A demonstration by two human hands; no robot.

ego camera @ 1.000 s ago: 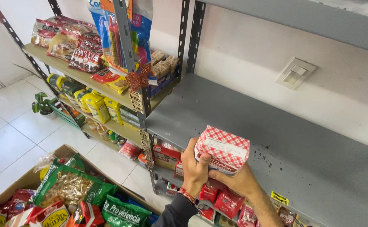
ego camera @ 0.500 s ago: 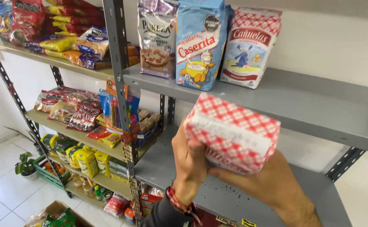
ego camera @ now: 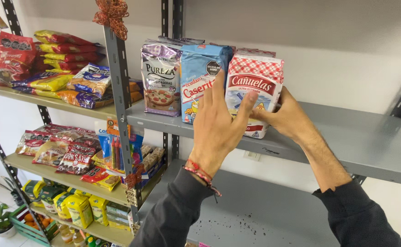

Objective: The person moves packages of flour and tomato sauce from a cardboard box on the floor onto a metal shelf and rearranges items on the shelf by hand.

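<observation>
At the centre of the frame, the left hand (ego camera: 219,123) lies flat and spread against the front of the red-checked bag (ego camera: 254,87) while the right hand (ego camera: 288,116) cups its right side, apparently seating it on the grey shelf (ego camera: 347,142) beside the blue bag (ego camera: 200,80).

The paper bag (ego camera: 255,89) is white with a red and white checked top, a red oval label across its front and a blue drawing lower down. It stands upright on the front part of the grey metal shelf (ego camera: 356,142), its base close to the shelf edge. Its left side touches a blue bag (ego camera: 200,80) standing next to it, and its front faces outward.
</observation>
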